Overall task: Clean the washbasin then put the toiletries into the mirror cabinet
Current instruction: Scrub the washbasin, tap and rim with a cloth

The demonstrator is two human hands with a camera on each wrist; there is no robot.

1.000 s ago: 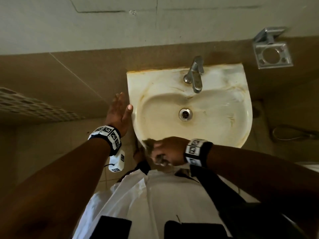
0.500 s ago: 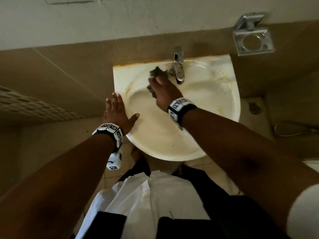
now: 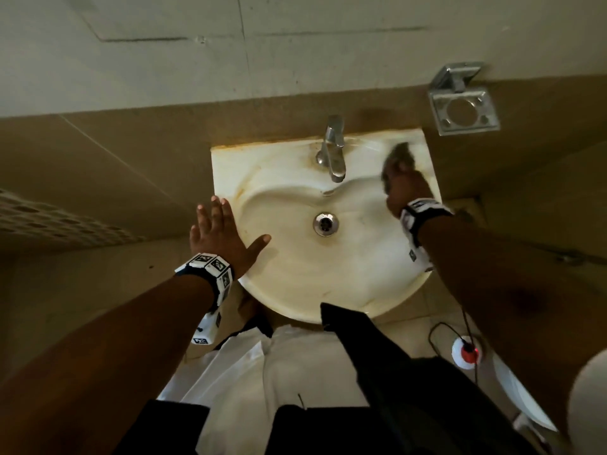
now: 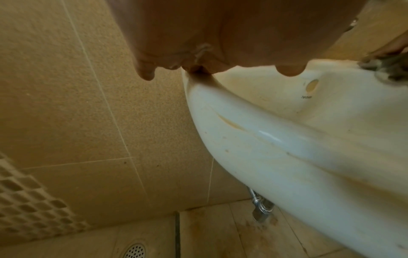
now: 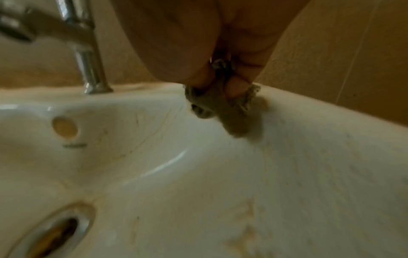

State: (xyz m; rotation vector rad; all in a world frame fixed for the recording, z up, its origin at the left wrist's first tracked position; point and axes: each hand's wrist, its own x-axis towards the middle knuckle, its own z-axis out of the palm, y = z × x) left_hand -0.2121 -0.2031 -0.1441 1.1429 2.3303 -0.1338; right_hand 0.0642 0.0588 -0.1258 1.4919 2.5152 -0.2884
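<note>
A stained white washbasin point(image 3: 289, 277) hangs on the tiled wall, with a chrome tap point(image 3: 333, 149) at its back and a drain point(image 3: 325, 223) in the bowl. My right hand point(image 3: 402, 187) grips a dark grey cloth point(image 3: 400, 154) and presses it on the basin's back right ledge, right of the tap; in the right wrist view the cloth point(image 5: 223, 104) is bunched between the fingers point(image 5: 237, 87). My left hand point(image 3: 218, 229) lies flat on the basin's left rim with straight fingers and the thumb reaching into the bowl. No toiletries or cabinet show.
A chrome holder point(image 3: 463, 108) with round holes is fixed to the wall right of the basin. Under the basin a chrome pipe fitting point(image 4: 260, 208) sticks out, and a floor drain point(image 4: 134, 250) sits in the tiled floor. A red-and-white device point(image 3: 464, 353) on a cable hangs lower right.
My right hand has swept the cloth from the basin's front rim to the back left of the tap, then across to the back right ledge. The left hand stays on the left rim.
</note>
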